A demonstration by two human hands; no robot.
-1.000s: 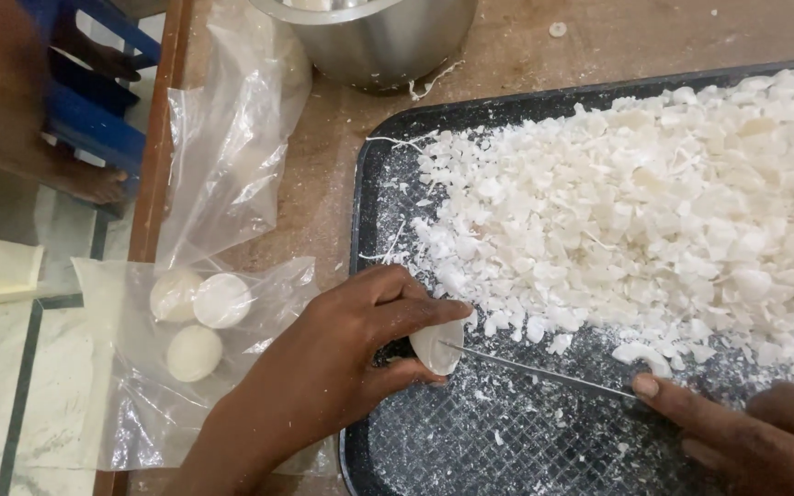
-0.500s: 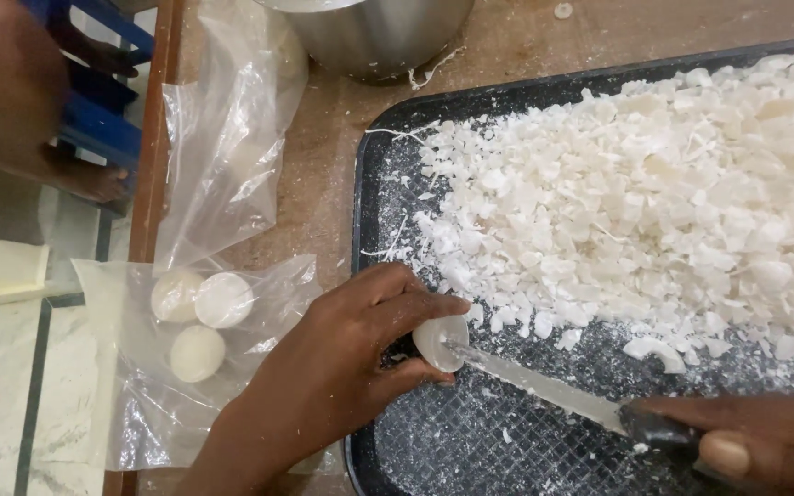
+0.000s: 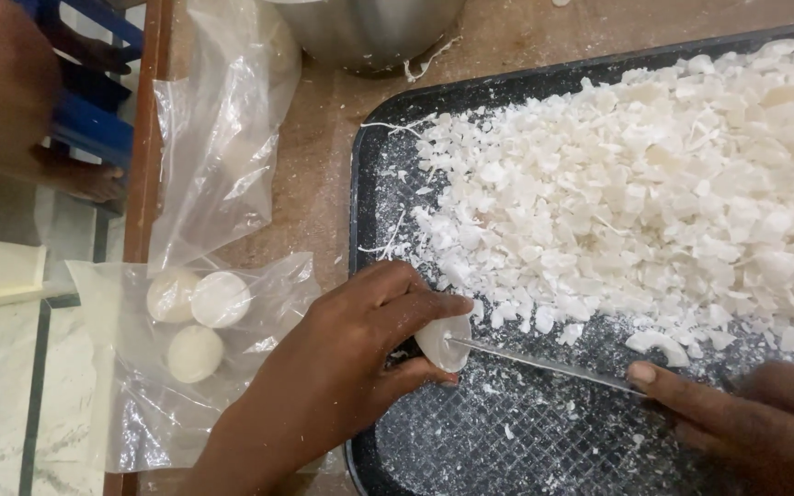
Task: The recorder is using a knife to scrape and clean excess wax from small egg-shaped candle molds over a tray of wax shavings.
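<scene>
Since half a second back, not much has been shifted really: the knife (image 3: 544, 364) has been drawn a touch further across, so its tip is now pressed right into the white round piece (image 3: 444, 342), and the right hand (image 3: 746, 427) has been moved a little more into view at the lower right corner. Same spot for the left hand, same pile.

So, the white round piece is pinched between the thumb and fingers of the left hand (image 3: 351, 367), held just over the near-left part of the black tray (image 3: 507, 441), right by its left rim. It's gripped firmly, fingers curled around it. The knife handle is wrapped up inside the right hand, closed around it, with the forefinger laid out along the back of the thin blade.

Most of the tray is taken up by a big heap of white shavings (image 3: 654, 184), piled toward the far right, and loose crumbs are scattered over the textured bare bit near the hands.

Left of the tray, a clear plastic bag (image 3: 204, 349) is spread on the wooden table (image 3: 323, 156), with three more white round pieces (image 3: 197, 317) seen inside it. A steel pot (image 3: 369, 32) is parked at the far edge, just beyond the tray.
</scene>
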